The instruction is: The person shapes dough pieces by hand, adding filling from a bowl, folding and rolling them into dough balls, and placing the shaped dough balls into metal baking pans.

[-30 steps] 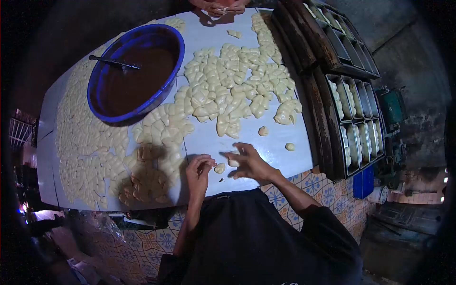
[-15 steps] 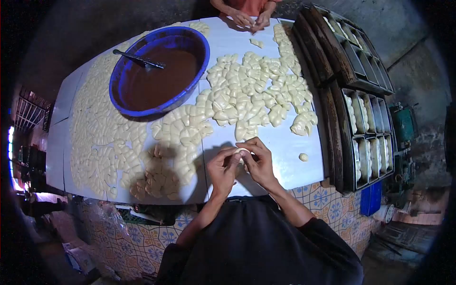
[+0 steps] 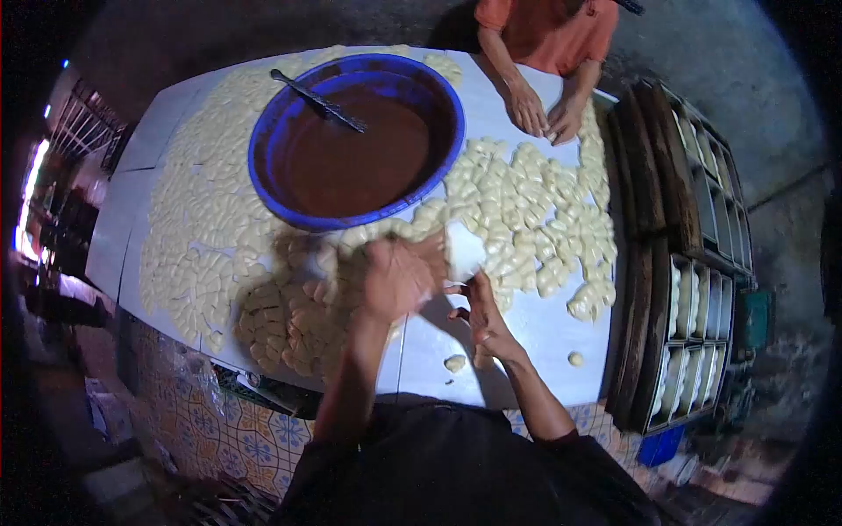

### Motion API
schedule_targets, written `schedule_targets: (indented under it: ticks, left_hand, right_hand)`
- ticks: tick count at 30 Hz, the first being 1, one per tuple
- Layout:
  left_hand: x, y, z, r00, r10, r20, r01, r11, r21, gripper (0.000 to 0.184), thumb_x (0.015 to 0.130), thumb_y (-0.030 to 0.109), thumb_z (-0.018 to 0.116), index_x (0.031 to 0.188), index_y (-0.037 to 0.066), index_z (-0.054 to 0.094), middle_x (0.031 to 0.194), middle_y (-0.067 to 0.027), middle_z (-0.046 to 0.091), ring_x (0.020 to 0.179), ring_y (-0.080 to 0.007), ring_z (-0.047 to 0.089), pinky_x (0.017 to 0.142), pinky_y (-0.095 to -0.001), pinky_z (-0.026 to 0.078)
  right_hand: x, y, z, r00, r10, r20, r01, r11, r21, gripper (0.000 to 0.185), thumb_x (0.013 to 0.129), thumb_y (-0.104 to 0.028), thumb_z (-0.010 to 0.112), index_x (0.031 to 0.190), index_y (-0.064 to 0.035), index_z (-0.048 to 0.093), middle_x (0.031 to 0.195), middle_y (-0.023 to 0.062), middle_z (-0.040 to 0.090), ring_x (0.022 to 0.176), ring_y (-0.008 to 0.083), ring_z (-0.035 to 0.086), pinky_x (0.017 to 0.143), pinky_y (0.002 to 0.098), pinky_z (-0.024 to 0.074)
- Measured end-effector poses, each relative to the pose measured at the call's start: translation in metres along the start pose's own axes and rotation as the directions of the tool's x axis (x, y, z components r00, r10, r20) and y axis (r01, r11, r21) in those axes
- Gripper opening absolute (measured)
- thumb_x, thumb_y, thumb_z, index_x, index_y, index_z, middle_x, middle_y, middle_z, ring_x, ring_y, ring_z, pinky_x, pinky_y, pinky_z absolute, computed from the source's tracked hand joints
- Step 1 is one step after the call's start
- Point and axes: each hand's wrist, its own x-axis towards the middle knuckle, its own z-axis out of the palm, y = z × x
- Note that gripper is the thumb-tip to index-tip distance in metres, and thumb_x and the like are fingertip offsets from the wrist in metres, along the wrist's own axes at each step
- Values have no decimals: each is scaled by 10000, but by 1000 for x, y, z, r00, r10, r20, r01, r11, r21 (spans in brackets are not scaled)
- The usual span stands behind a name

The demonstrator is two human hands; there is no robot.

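A flattened white piece of dough is held up by the fingers of my right hand, over the near part of the white table. My left hand is blurred by motion just left of that piece, and its fingers are smeared. Many pale dough pieces lie beyond and around both hands. A small dough ball rests near the front edge, and another one sits farther right.
A blue basin of brown liquid holds a dark-handled utensil. Across the table a co-worker's hands are on the tabletop. Stacked metal trays with dough stand at the right edge.
The view has shifted, showing more of the co-worker. The dough pinched between both my hands is now flat and wide. My hands have moved apart, the left blurred.
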Motion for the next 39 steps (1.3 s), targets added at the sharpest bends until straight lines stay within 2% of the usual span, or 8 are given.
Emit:
schedule_targets:
  ticks: [5,13,18,23,26,31,35,39]
  left_hand:
    - [103,83,-93,813,336,-476,547,-161,821,829,935,660,226,1159,-44,601,1121,-270,615,1112,-447,541,973,-462,396]
    - [71,47,-55,876,294,-383,458,-254,852,831,937,654,201,1168,-44,588,1218,-260,566,1073,-356,595,964,-417,441]
    - [12,-18,15,847,-56,-528,188,962,200,809,948,614,313,1223,-128,481,1128,-231,604,975,-247,635,850,-336,505]
    - [-36,-80,16,644,10,-765,174,972,159,454,926,250,573,1285,-20,509,1184,-100,569,1082,-176,541,907,-366,445]
    - [-56,-99,33,750,7,-662,327,865,380,424,893,93,617,1285,-29,515,1147,-108,572,995,-164,580,847,-308,485]
    - [-77,-118,42,931,49,-361,261,602,754,190,891,-13,593,1070,-45,648,985,-63,580,894,-150,613,809,-259,521]
    - [-89,-132,50,924,63,-377,327,377,867,149,888,87,645,932,-55,655,902,-50,593,856,-138,616,738,-249,557]
    - [-97,-157,55,810,-65,-583,474,658,585,199,859,158,709,926,-25,668,841,-22,617,811,-102,604,683,-239,511]
  right_hand:
    - [31,-7,-5,998,-26,-61,21,996,-84,1185,644,-679,730,1511,-219,66,1432,78,303,1196,207,408,846,353,436]
    - [26,15,-13,984,-8,-176,26,994,104,736,929,-306,593,1499,-115,168,1405,86,391,1157,193,480,846,322,476]
    - [21,0,6,957,240,-164,-71,739,670,369,957,-134,541,1276,39,472,1060,97,625,911,160,605,807,270,508]
    - [-17,2,12,842,-126,-525,20,979,-202,215,854,-29,651,1056,43,644,1006,51,589,780,131,533,728,227,436]
    - [-53,-16,13,899,-388,-202,50,549,-834,290,780,42,657,1068,12,651,1106,118,549,959,213,558,824,290,465]
    - [-92,-14,3,840,-329,-432,203,928,-313,268,827,29,610,1093,5,629,1135,139,571,973,203,610,774,281,507]
    - [-122,-18,11,865,-448,-227,160,674,-721,230,821,-4,636,1050,5,657,1122,154,592,854,260,646,766,326,514]
    - [-149,-2,8,845,-133,-518,-153,868,-473,253,837,-48,644,1087,-23,673,870,143,678,812,221,646,746,325,506]
